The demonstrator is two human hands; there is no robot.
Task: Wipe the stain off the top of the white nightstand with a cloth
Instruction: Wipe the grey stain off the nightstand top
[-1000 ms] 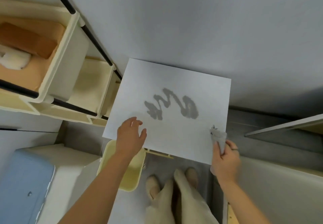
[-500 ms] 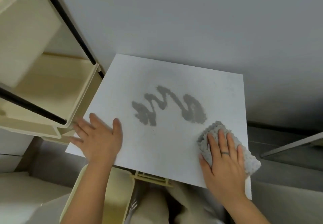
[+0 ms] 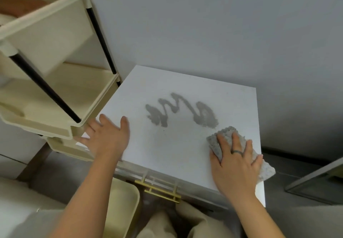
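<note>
Stain [image 3: 181, 110]: grey squiggle, unwiped, at mid-top of the white nightstand [image 3: 167, 154]. Nubby grey cloth [image 3: 226, 132] lies just beside it, front right, pressed under the right hand [image 3: 235, 163], fingers [image 3: 235, 142] straight. Left hand [image 3: 107, 139] rests flat, fingers spread, at the front left corner.

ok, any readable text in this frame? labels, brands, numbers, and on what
None: no word, number or logo can be read anywhere in the head view.
The grey stain on the nightstand top is a smeared squiggle, not lettering.
The cloth under the right hand, the cream rack and the gold drawer handle show no print.
</note>
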